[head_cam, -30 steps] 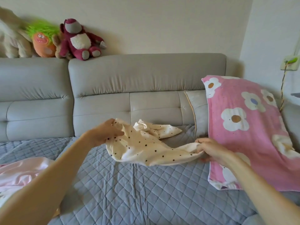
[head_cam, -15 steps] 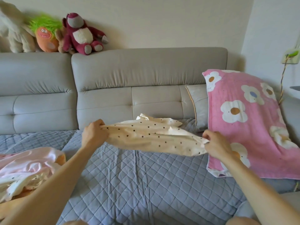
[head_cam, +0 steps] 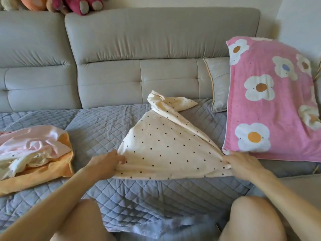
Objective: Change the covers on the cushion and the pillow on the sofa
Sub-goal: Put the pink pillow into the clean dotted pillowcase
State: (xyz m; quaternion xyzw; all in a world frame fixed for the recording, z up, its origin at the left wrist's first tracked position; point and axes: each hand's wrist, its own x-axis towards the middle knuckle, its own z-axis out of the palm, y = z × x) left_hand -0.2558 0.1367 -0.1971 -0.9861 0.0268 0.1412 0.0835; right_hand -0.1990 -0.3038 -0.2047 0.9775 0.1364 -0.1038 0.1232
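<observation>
A cream cover with dark dots [head_cam: 165,146] lies stretched over the quilted sofa seat [head_cam: 104,126], its far end twisted near the backrest. My left hand [head_cam: 104,164] grips its near left corner. My right hand [head_cam: 243,164] grips its near right corner. A pillow in a pink flowered cover [head_cam: 272,101] leans against the right end of the sofa. A grey cushion [head_cam: 218,84] stands behind it. At the left lies an orange cushion [head_cam: 43,174] with pink and cream covers [head_cam: 29,146] heaped on it.
The grey sofa backrest [head_cam: 156,40] runs across the back, with plush toys [head_cam: 81,4] on top. My two knees show at the bottom of the view. A wall rises at the right.
Both hands have pulled the dotted cover toward me and lowered it onto the seat, spreading its near edge wide. My view has tilted down.
</observation>
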